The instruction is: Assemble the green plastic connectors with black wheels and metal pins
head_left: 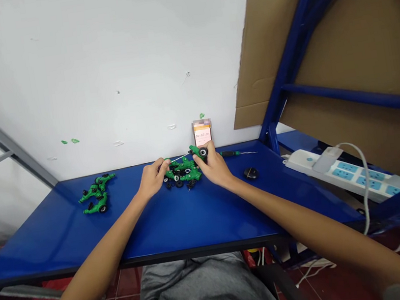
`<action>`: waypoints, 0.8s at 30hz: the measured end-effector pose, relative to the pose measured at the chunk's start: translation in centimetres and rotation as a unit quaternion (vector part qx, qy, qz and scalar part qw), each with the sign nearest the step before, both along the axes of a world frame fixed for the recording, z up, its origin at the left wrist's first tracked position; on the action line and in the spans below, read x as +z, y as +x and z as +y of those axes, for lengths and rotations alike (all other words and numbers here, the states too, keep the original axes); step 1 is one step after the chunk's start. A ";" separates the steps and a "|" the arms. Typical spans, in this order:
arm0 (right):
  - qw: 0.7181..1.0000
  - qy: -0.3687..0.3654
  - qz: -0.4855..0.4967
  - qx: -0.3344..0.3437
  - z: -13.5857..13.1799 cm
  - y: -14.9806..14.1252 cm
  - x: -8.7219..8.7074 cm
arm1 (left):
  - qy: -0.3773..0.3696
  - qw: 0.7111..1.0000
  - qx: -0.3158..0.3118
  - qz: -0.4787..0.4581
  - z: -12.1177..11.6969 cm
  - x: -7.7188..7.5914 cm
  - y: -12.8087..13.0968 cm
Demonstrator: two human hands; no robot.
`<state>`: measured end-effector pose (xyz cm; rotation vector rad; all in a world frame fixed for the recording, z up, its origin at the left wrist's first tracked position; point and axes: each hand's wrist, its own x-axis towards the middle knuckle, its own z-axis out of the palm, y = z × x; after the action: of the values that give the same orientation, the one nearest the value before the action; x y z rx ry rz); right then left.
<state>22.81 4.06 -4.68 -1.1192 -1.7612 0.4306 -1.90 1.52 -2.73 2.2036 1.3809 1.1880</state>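
Both of my hands reach to a heap of green plastic parts with black rings point(183, 172) at the back middle of a blue table point(195, 220). My right hand point(215, 167) is closed round one green part with a black ring point(200, 152), raised just above the heap. My left hand point(153, 176) is closed in a pinch at the heap's left side, and a thin pale rod point(179, 159) runs from its fingertips toward the held part.
A second group of green parts point(96, 194) lies at the table's left. A green-handled screwdriver point(235, 153) and a small black round piece point(251, 173) lie right of my hands. A phone showing a timer point(202, 132) leans on the wall. A white power strip point(348, 174) sits at right.
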 end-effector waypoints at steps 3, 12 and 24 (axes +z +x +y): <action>1.000 0.002 -0.002 0.000 0.1 0.1 0.1 | -0.015 1.000 -0.015 -0.017 0.1 -0.2 0.1; 1.000 -0.002 0.016 0.007 0.3 0.1 0.1 | -0.012 0.998 -0.038 -0.040 0.6 -0.1 -0.7; 1.000 -0.009 0.000 0.006 0.3 0.2 0.1 | -0.056 0.996 -0.048 -0.057 0.3 0.0 -0.5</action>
<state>22.98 4.33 -4.55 -1.1216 -1.7676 0.4546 -2.37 1.78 -2.70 2.0663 1.2510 1.1545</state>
